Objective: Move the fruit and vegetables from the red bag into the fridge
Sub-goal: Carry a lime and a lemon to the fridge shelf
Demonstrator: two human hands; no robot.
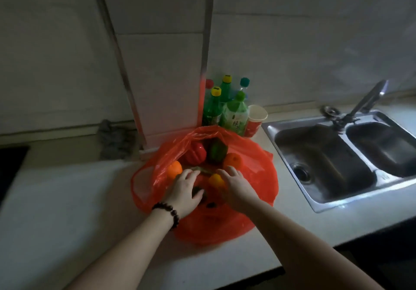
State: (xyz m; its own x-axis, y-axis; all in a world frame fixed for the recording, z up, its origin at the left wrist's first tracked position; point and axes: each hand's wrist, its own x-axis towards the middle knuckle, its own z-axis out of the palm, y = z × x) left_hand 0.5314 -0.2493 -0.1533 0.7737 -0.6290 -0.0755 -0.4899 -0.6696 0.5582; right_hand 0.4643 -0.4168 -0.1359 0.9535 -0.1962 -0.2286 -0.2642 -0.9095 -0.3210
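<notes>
A red plastic bag (254,172) lies open on the white counter in the head view. Inside it I see a red pepper (196,153), a green pepper (216,149), an orange (174,169) at the left, another orange (233,160) at the right and a yellow fruit (216,180). My left hand (183,190), with a bead bracelet on the wrist, reaches into the bag over a dark item, its fingers slightly curled. My right hand (236,185) reaches in beside the yellow fruit. What either hand holds is hidden. No fridge is in view.
Several green bottles (234,115) and a red paper cup (255,120) stand behind the bag against a tiled pillar. A double steel sink (337,159) with a tap (369,98) lies to the right. A grey cloth (113,140) sits at the back left.
</notes>
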